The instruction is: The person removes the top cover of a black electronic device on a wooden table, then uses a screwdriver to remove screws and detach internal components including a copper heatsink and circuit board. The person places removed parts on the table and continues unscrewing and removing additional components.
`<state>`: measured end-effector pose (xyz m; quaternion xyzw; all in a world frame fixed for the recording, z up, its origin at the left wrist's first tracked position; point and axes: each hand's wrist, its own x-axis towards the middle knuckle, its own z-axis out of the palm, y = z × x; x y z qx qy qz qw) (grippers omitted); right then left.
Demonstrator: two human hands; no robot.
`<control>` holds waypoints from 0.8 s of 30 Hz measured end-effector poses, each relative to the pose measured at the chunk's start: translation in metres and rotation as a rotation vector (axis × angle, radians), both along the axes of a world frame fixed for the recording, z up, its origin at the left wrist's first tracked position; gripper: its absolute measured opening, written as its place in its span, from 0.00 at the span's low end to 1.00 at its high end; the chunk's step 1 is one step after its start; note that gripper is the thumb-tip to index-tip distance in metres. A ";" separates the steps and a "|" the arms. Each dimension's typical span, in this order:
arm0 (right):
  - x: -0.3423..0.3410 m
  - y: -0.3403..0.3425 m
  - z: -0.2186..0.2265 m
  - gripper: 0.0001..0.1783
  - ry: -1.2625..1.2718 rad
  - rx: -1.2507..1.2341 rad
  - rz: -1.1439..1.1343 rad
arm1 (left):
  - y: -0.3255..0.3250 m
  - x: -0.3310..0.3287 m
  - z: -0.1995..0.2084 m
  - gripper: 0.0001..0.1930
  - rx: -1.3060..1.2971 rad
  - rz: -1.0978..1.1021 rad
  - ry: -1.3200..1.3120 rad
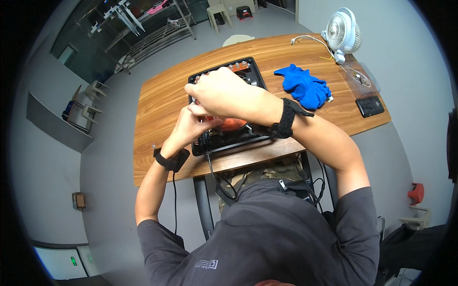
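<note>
A shallow black appliance casing (261, 79) lies open on the wooden table in front of me, with its inner parts exposed. Inside it are a rounded orange-red part (234, 125) and an orange strip with several silvery round pieces (240, 66) along the far side. My right hand (218, 90) is over the casing's left half, palm down, its fingers curled and mostly hidden. Just nearer to me, my left hand (189, 125) meets it, fingers bent and thumb reaching over the orange-red part. Whatever they grip between them is hidden. A black cable (210, 164) hangs off the casing's near edge.
To the right of the casing a crumpled blue cloth (307, 86) lies on the table (155, 114). Farther right are a white fan (341, 35), a clear plastic tray (357, 76) and a black phone-like slab (369, 107). A metal rack (155, 38) stands beyond the table.
</note>
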<state>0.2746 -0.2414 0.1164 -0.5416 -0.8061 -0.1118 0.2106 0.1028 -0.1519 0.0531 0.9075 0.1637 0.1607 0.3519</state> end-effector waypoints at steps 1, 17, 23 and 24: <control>-0.003 -0.001 0.001 0.20 0.001 -0.003 0.020 | -0.002 -0.002 0.005 0.16 -0.040 0.037 0.073; 0.001 -0.005 0.015 0.20 -0.030 -0.141 -0.049 | -0.008 0.003 0.018 0.16 -0.028 0.077 0.068; 0.011 -0.010 0.006 0.19 0.074 -0.099 0.162 | 0.007 -0.006 0.001 0.17 -0.126 0.074 0.011; 0.011 -0.011 0.006 0.19 0.072 -0.092 0.189 | 0.012 -0.011 -0.003 0.17 -0.135 0.065 0.027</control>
